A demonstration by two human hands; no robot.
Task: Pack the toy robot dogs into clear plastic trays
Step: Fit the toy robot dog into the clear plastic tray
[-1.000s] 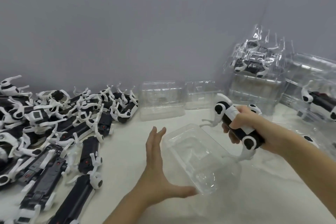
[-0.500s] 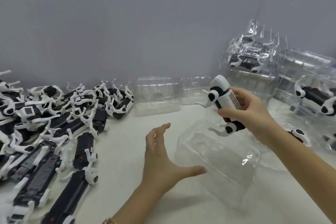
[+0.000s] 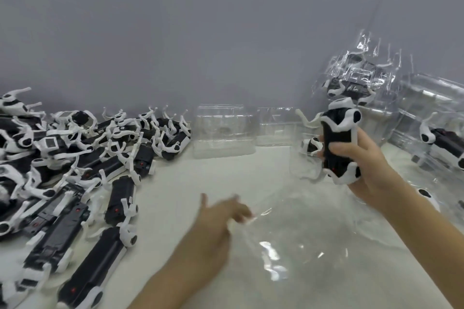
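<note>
– At the right of the surface (image 3: 175, 183), what is being held?

– A toy robot dog (image 3: 339, 143) is gripped by the right hand (image 3: 364, 165). Fingers (image 3: 337, 149) are curled round its black body. The dog is held upright, one white end up, clear of the surface, with thin white legs sticking out to the left.

– And the left hand (image 3: 221, 218)?

– It is recorded at the near-left rim of a clear tray (image 3: 301, 246), fingertips (image 3: 242, 211) at the rim. Heavy motion blur is noted. Whether the rim is pinched or only touched cannot be told.

– Where is that tray placed?

– It is seen low in front, between the two hands, nearer than the held dog and below it. Its outline is smeared and only glints are resolved, so its tilt is not determined.

– Other stock on the surface?

– A pile of loose dogs (image 3: 88, 158) is logged at the left, tangled, black bodies and white legs. It runs from the grey wall (image 3: 175, 32) to the near edge. Two empty trays (image 3: 223, 130) are stood side by side against the wall at back centre. Packed trays (image 3: 351, 88) are stacked at the far right, with black-and-white dogs visible inside them.
</note>
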